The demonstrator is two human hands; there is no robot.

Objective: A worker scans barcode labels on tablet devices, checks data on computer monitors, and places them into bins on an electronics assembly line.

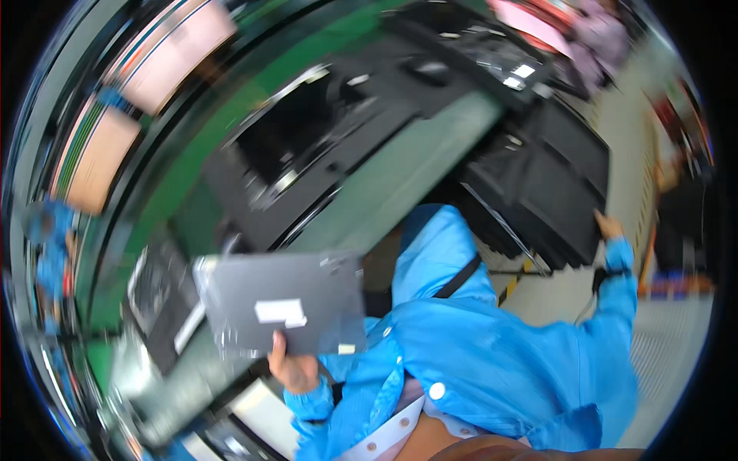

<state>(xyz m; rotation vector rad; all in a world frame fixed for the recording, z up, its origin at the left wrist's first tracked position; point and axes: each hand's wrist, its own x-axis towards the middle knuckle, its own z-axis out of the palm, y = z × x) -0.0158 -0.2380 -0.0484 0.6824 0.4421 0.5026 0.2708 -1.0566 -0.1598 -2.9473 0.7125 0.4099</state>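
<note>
My left hand point(294, 370) holds a flat dark-grey panel point(307, 276) by its near edge, the thumb lying on top. The panel is laptop-sized, wrapped in clear plastic, with a white label on its face; its exact kind is unclear. Off to the right, my right hand point(610, 226) is at the outer corner of a stack of black trays point(565, 165), its fingers curled on the edge. Part of that grip is hidden behind the tray.
A black foam tray point(231, 180) with a dark screen-like part lies on the green bench point(400, 165). Farther back stands another black tray point(469, 46) holding plastic-wrapped parts. Plastic-wrapped black pieces point(157, 296) lie at left. Other people point(600, 34) are at the far right and far left.
</note>
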